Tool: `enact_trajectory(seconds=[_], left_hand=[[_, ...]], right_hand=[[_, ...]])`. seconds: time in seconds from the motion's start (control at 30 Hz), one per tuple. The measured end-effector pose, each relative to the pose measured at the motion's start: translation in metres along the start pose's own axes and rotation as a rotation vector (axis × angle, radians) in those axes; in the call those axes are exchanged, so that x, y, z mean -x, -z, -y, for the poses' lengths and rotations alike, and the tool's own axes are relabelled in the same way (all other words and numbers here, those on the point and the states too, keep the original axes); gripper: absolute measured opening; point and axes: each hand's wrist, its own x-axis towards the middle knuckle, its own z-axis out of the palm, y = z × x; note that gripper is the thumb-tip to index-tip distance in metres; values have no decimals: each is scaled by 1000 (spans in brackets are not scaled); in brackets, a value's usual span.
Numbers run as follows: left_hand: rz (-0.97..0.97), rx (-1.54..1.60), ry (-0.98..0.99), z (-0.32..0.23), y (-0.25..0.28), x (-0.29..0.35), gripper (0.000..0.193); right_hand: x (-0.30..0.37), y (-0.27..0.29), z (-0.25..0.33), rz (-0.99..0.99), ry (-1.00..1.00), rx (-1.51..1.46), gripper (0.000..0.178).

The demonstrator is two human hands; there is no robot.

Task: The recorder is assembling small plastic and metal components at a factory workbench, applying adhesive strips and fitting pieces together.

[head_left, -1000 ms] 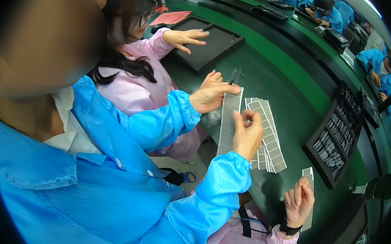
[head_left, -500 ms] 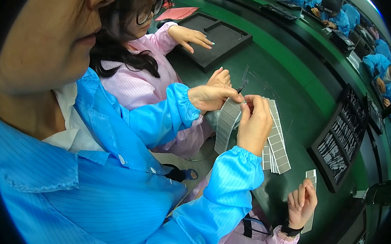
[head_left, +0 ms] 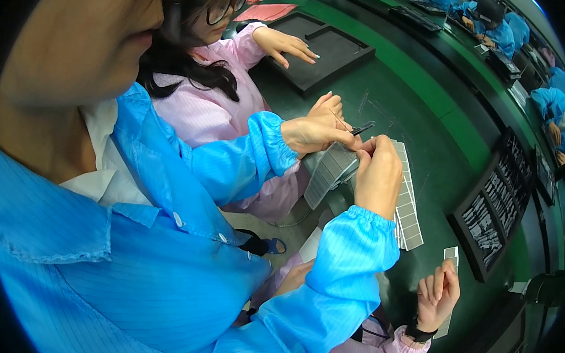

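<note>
My left hand (head_left: pixel 314 134) is closed on a flexible strip of grey rectangular labels (head_left: pixel 328 174), which hangs down below its fingers. A thin dark tool (head_left: pixel 363 128) sticks out past my left thumb; which fingers hold it is unclear. Thumb and fingers of my right hand (head_left: pixel 379 176) are pinched together close to the left fingertips, at the top edge of the strip. What lies in that pinch is hidden. Just beneath and beyond my right hand, a fanned stack of similar label strips (head_left: pixel 411 217) lies on the green table (head_left: pixel 396 112).
Beside me on the left, a co-worker in pink rests a hand (head_left: pixel 284 45) near a black tray (head_left: pixel 329 50). Another person's curled hand (head_left: pixel 325 106) is behind my left one. At lower right, a wristbanded hand (head_left: pixel 438 296) touches a label strip. A dark compartmented tray (head_left: pixel 494 205) holds small parts.
The dark tool has tipped from nearly upright to a lower slant rightward. The hanging strip has swung and tilted. Both my hands have shifted slightly right, still together.
</note>
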Motion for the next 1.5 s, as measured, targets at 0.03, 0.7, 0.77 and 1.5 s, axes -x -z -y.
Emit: enact_trajectory(seconds=[0.03,0.7,0.77,1.5], left_hand=[[-13,-31,17,-3,-2,-1,12],[-33,-362,150,-4,-6,6,6],[-40,-359,134,-4,-7,7,6],[317,-201,46,-13,1,10,29]], right_hand=[[1,0,0,1,0,3,14],[2,-4,-1,16,3,-3,13],[2,-3,-1,22,2,-3,13],[3,5,1,47,1,16,13]])
